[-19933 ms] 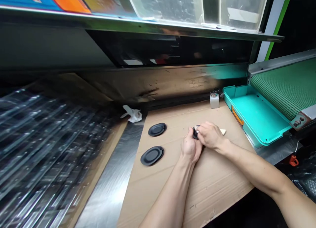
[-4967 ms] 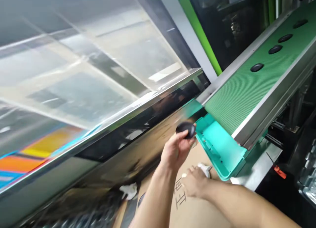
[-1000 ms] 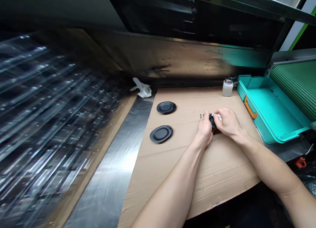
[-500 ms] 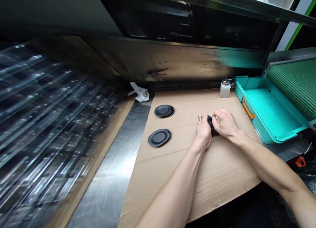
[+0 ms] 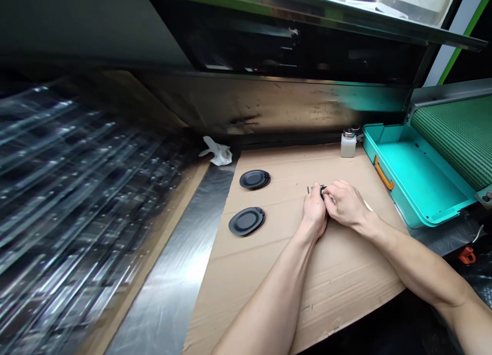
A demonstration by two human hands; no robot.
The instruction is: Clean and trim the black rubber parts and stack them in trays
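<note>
Over the right part of the cardboard sheet (image 5: 269, 262), my left hand (image 5: 315, 206) is closed on a small black part (image 5: 322, 191), mostly hidden by the fingers. My right hand (image 5: 344, 203) is pressed against the same part from the right, its fingers closed together; what they pinch is too small to make out. Small dark strips (image 5: 308, 190) lie just beyond my left hand. To the left rest two low piles of black oval pieces, a far one (image 5: 254, 179) and a near one (image 5: 246, 221).
A turquoise tray (image 5: 423, 178) with an orange handle stands at the right, beside a green conveyor belt (image 5: 457, 134). A small bottle (image 5: 348, 143) is at the back. A white glove (image 5: 219, 152) lies back left, near blurred clear trays (image 5: 77, 191).
The whole view has shifted slightly, so the scene sits lower. My right hand has turned and closed in over the black part, which is now more covered.
</note>
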